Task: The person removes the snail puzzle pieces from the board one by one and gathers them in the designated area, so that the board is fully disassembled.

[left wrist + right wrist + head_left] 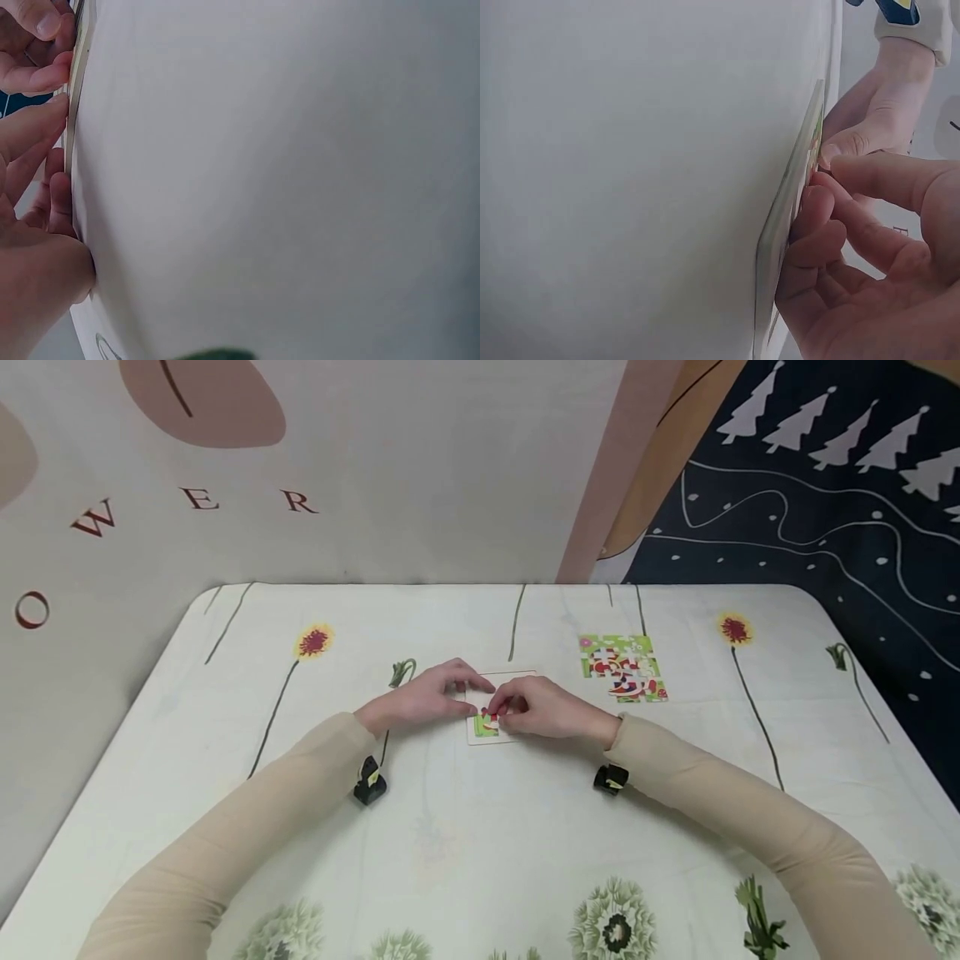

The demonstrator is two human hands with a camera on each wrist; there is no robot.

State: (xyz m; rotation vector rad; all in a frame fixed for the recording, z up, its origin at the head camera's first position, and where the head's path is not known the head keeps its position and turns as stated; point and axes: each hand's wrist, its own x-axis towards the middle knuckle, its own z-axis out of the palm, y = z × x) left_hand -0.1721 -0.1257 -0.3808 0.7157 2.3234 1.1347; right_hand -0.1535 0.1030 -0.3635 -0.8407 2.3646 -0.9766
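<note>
A thin white puzzle board (476,697) lies flat mid-table, with a few joined green and red jigsaw pieces (486,726) in its lower left part. My left hand (427,697) rests at the board's left side, fingers extended and thumb by the pieces. Over the board, my right hand (551,710) pinches a small reddish puzzle piece between thumb and fingers, mostly hidden. In the right wrist view the board's edge (772,232) runs beside the curled fingers of that hand, and the left thumb (831,154) comes close to its fingertips.
To the right of the board lies a cluster of green, red and white jigsaw pieces (618,658), laid close together. The tablecloth (465,827) is white with printed flowers. Behind the table hang a pale printed cloth (450,485) and a dark one with white trees (810,510).
</note>
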